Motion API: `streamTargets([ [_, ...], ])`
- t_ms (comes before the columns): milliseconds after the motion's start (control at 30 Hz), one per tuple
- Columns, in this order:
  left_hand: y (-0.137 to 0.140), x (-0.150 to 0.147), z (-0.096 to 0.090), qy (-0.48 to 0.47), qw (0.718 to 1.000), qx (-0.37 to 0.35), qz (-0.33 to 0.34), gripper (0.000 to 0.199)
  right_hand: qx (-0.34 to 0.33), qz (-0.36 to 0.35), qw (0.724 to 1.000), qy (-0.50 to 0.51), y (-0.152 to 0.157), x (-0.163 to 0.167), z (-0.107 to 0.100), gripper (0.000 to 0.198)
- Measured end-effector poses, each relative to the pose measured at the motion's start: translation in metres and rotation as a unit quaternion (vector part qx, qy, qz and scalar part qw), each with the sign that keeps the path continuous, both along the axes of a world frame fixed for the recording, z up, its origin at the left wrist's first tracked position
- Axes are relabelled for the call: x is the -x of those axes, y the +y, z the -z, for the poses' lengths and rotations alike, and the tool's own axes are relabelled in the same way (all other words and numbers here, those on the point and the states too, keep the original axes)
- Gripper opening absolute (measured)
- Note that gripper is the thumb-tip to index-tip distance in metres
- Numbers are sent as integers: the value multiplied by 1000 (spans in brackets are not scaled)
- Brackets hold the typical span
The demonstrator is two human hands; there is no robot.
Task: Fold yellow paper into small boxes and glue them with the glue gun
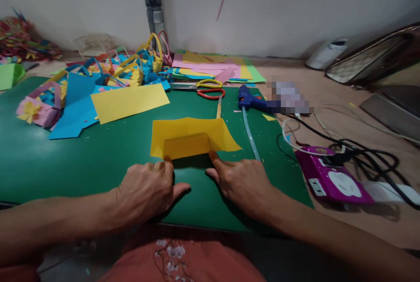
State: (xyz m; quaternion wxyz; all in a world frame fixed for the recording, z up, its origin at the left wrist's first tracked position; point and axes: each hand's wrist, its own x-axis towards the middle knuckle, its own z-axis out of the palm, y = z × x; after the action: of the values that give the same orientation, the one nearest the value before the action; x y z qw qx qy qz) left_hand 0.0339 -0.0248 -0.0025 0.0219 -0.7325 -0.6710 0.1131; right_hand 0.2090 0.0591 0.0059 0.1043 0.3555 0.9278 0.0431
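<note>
Pale wall (278,11) up ahead, green mat (82,155) over the brown tabletop (282,67), and all eyes on the creased yellow paper (187,135), just ahead of both grips! Left grip (147,188): fingers curled, thumb splayed well apart, pinching nothing, index fingertip right at the near left corner of the folded panel. Right grip (243,181) mirrors it, index finger out to the panel's other corner, thumb apart, nothing clasped. Beyond the left grip lie a flat yellow sheet (131,103) and blue paper (74,107). Scissors (198,91) rest past the yellow paper; the blue glue gun (254,102) sits ahead of the right grip, and off to that grip's right, a purple socket box (331,172).
</note>
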Motion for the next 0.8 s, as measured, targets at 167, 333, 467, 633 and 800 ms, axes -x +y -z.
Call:
streamTargets([
  [167,0,1,-1,-2,1000,5,13,64,9,6,1000,-13,1,0,-2,42],
  [333,-3,2,4,-7,997,-48,64,60,1,3,1000,-9,1,0,-3,42],
  [467,2,-1,6,-42,984,-88,151,64,8,11,1000,-7,0,2,-3,41],
  [633,15,-9,4,-70,986,-41,147,83,16,14,1000,-16,0,2,-4,42],
  [800,15,-13,0,-46,992,-17,120,84,5,-1,1000,-13,0,2,-5,39],
])
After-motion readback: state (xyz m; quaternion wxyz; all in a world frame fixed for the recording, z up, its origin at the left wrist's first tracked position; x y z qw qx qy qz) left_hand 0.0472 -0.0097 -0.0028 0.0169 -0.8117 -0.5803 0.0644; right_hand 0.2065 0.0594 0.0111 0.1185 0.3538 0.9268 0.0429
